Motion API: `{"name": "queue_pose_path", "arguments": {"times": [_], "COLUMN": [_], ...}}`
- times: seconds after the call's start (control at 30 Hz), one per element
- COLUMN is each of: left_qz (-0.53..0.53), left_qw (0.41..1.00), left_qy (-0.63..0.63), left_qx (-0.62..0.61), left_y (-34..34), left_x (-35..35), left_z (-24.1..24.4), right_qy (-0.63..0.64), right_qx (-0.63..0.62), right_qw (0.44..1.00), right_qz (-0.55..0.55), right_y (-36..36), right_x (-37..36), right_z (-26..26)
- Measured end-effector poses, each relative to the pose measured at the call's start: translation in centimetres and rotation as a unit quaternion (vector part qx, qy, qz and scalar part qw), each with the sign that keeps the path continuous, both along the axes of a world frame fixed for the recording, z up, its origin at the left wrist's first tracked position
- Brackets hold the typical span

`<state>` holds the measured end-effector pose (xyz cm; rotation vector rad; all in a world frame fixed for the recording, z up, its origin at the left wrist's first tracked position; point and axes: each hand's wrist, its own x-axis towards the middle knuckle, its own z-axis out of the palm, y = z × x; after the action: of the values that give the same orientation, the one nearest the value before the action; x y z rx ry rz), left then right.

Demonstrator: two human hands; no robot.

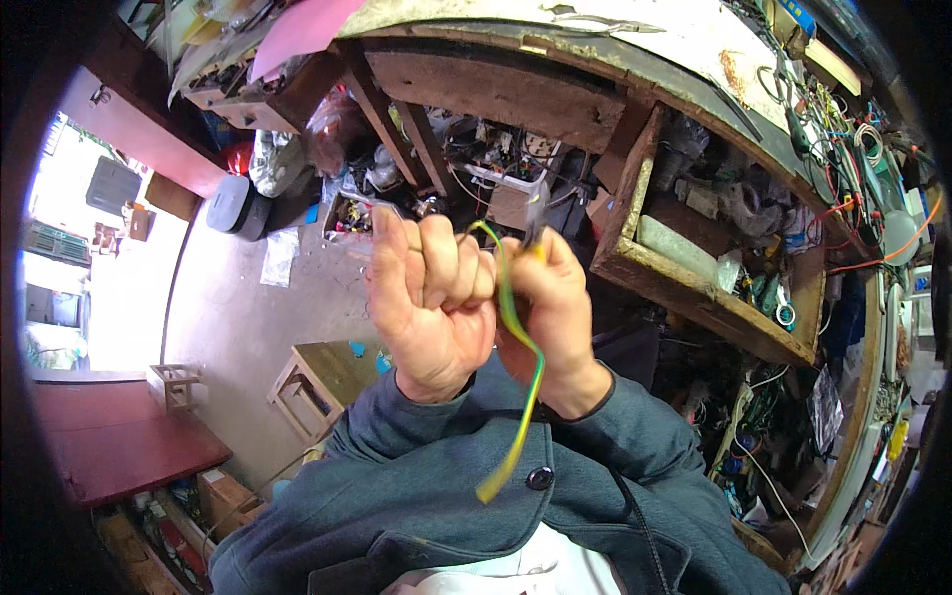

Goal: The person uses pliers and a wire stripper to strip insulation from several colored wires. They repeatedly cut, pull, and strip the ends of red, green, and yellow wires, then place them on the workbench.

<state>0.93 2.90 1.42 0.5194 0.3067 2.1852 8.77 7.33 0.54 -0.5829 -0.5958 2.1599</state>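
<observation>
My left hand is raised before my chest, its fingers curled in. A green-and-yellow striped wire comes out at its fingertips, loops over, and hangs down across my coat to a loose end. Against it, touching or nearly so, is my right hand, closed on a small hand tool. That tool has a dark and yellow part by the thumb and a greyish tip pointing up; motion blur hides its exact kind. The part of the wire inside the left fist is hidden.
Beyond my hands runs a wooden workbench with pliers on top. An open wooden drawer holding tools juts out at right. Tangled cables cover the bench's right end. A wooden stool stands at left.
</observation>
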Motion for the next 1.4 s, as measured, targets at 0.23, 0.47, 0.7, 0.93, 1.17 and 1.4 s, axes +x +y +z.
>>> {"name": "queue_pose_path", "arguments": {"times": [0.23,0.47,0.7,0.93,1.17,1.4], "left_qz": [0.005,0.018,0.016,0.033,0.027,-0.193], "left_qw": [0.999,0.984,0.940,0.873,0.926,0.962], "left_qy": [0.043,0.127,0.308,0.443,0.322,-0.072], "left_qx": [-0.023,-0.124,-0.147,-0.203,-0.195,-0.177], "left_y": [0.0,-1.1,-1.5,-1.8,-1.1,-0.5], "left_x": [-0.9,-2.9,-4.0,-5.0,-3.7,-1.9], "left_z": [-0.2,-1.2,-0.7,0.5,1.5,-1.2], "right_qy": [-0.088,-0.081,-0.073,-0.113,-0.193,-0.065], "right_qx": [0.142,0.196,0.134,0.200,0.355,0.322], "right_qw": [0.985,0.964,0.953,0.933,0.908,0.944], "right_qz": [0.042,0.159,0.261,0.276,0.112,0.004], "right_y": [2.1,4.3,5.7,5.9,5.4,3.6], "right_x": [0.9,2.3,3.0,2.9,2.4,1.1], "right_z": [0.0,0.5,0.9,0.8,1.3,-0.8]}}
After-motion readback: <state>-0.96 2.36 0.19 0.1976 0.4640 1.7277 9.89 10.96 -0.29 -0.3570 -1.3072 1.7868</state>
